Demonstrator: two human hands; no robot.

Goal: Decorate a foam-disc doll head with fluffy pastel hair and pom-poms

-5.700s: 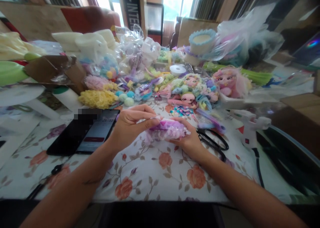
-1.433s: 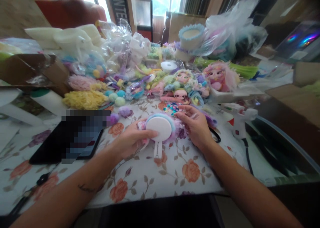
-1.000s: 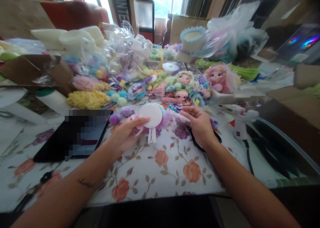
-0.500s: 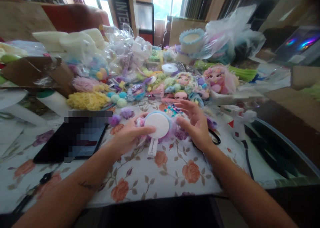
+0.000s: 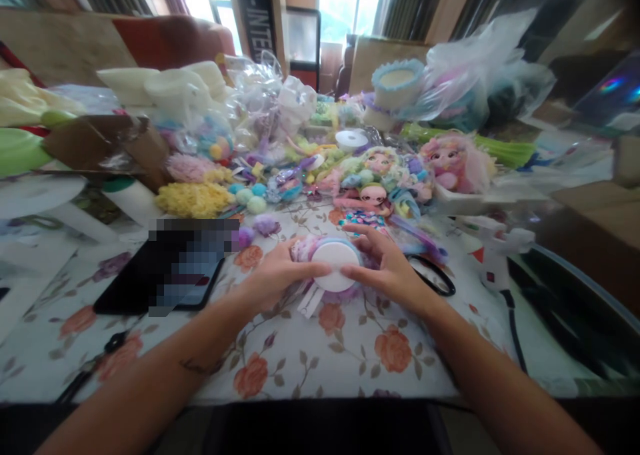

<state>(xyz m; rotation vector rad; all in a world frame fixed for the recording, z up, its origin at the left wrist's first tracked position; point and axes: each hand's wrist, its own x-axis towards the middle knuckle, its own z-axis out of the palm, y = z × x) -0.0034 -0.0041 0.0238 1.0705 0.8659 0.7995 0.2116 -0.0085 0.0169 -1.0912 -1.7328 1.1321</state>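
Note:
A round white disc (image 5: 336, 256) with fluffy pastel trim around its edge is held low over the flowered cloth. My left hand (image 5: 277, 275) grips its left side, thumb lying on the white face. On the right side, my right hand (image 5: 393, 268) also closes on it, thumb pressed to the face and fingers curved around the far edge. A white tag (image 5: 310, 300) sticks out below the disc. Just beyond lie shiny blue and pink pieces (image 5: 365, 220). The undersides of both hands' fingers are partly hidden.
A dark tablet (image 5: 125, 282) lies at left; a white glue gun (image 5: 495, 258) stands at right with its cable. Near my right hand is a black loop (image 5: 435, 275). Doll heads (image 5: 375, 196), yellow fluffy trim (image 5: 195, 198), pom-poms (image 5: 256, 204) and plastic bags (image 5: 480, 68) crowd the back.
My right hand has come in from beside the disc and now holds it with my left. The view has shifted, so the surroundings sit further right.

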